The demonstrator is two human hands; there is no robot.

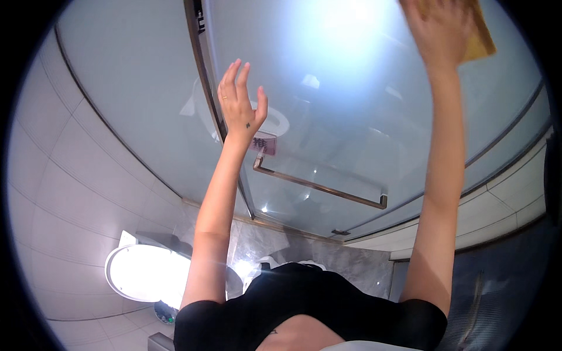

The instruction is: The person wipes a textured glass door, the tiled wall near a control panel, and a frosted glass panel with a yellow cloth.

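At the upper right, my right hand holds a yellow-brown cloth flat against the frosted glass door. Part of the cloth is hidden under my fingers, and the top of the picture cuts off both. My left hand is raised near the door's left metal edge, fingers stretched and thumb apart, with nothing in it. Whether it touches the glass, I cannot tell. Just below that hand, a small pink sign is stuck on the door.
A long metal handle crosses the lower door. To my left a white toilet stands by the tiled wall. Grey marble-patterned floor lies below the door. A dark ribbed surface is at the lower right.
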